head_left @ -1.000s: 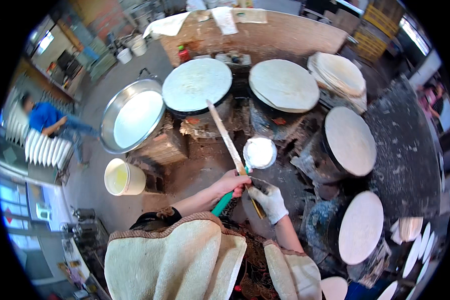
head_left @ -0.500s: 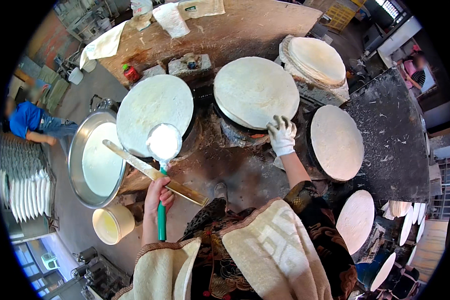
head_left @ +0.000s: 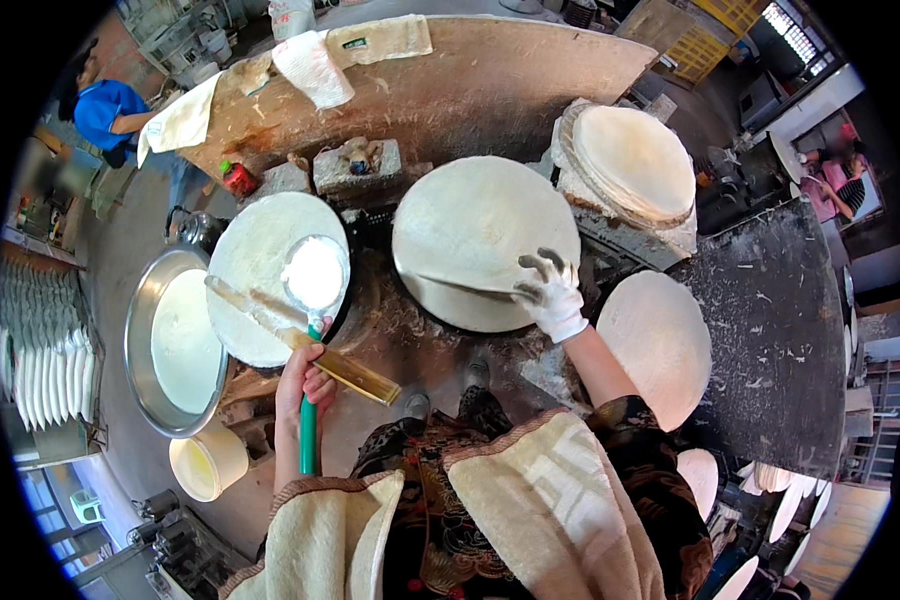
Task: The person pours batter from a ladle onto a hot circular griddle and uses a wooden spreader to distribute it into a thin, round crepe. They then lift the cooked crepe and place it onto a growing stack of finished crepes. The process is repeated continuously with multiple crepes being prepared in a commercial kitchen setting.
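A large, round, white dough sheet (head_left: 482, 222) is lying on the middle dark griddle (head_left: 415, 309), its crease running left to right across the near side. The white-gloved right hand (head_left: 553, 297), arm outstretched, is curling half-bent fingers at the near-right edge; whether they are pinching it, I cannot tell. The bare left hand (head_left: 306, 376) is gripping a green-handled ladle (head_left: 308, 435), bowl pointing away, and a flat wooden stick (head_left: 345, 372) slanting far-left. A beige cloth (head_left: 395, 42) is bearing a small dark label.
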The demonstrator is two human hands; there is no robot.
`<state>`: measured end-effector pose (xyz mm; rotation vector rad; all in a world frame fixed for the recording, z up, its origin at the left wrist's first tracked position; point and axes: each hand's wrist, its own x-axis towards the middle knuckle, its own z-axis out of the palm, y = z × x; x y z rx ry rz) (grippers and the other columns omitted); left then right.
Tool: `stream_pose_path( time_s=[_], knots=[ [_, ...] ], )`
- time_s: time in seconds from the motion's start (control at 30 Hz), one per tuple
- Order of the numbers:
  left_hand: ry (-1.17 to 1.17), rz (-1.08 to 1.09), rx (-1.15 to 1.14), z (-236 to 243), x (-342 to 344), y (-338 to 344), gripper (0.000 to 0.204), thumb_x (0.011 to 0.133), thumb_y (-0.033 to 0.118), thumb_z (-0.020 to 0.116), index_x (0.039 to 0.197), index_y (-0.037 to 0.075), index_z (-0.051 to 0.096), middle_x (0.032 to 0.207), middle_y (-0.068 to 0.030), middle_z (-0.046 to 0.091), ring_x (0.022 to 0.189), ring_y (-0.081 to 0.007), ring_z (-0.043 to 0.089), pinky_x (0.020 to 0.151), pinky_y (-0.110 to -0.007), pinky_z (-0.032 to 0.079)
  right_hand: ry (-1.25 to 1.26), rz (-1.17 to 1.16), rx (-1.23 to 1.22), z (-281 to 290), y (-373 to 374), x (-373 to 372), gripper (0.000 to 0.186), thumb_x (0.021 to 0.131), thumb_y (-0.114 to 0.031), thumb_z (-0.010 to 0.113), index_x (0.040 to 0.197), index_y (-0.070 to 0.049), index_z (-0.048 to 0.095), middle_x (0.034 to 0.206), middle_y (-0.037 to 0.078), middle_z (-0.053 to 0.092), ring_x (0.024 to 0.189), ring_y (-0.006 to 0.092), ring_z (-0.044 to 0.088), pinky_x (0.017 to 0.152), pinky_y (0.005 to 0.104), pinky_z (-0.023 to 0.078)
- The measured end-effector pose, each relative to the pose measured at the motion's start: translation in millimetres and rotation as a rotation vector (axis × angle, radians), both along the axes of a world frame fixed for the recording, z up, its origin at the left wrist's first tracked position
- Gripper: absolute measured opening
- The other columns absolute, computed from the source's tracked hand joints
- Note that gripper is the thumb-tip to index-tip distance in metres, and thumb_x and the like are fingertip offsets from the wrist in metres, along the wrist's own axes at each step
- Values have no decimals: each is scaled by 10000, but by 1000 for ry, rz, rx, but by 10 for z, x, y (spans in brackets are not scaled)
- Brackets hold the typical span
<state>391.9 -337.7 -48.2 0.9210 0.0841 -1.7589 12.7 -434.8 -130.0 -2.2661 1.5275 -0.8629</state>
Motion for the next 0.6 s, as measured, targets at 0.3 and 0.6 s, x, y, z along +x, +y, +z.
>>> stream_pose_path(
  time_s=[0.3, 0.6],
  knots=[
    [112, 43, -110, 110, -608, -512, 402, 914, 72, 442, 1310, 29, 393, 489, 64, 345, 331, -21, 348, 272, -166, 335, -639, -377, 167, 834, -1851, -1209, 350, 731, -216, 769, 961, 22, 651, 915, 74, 661, 802, 143, 615, 751, 272, 500],
    [92, 86, -101, 208, -851, -716, 438, 919, 71, 436, 1345, 11, 354, 479, 73, 339, 342, -17, 366, 277, -163, 343, -1364, -845, -43, 593, -2528, -3200, 501, 722, -215, 762, 1108, 55, 587, 1021, 137, 638, 839, 233, 620, 769, 348, 508]
  ],
)
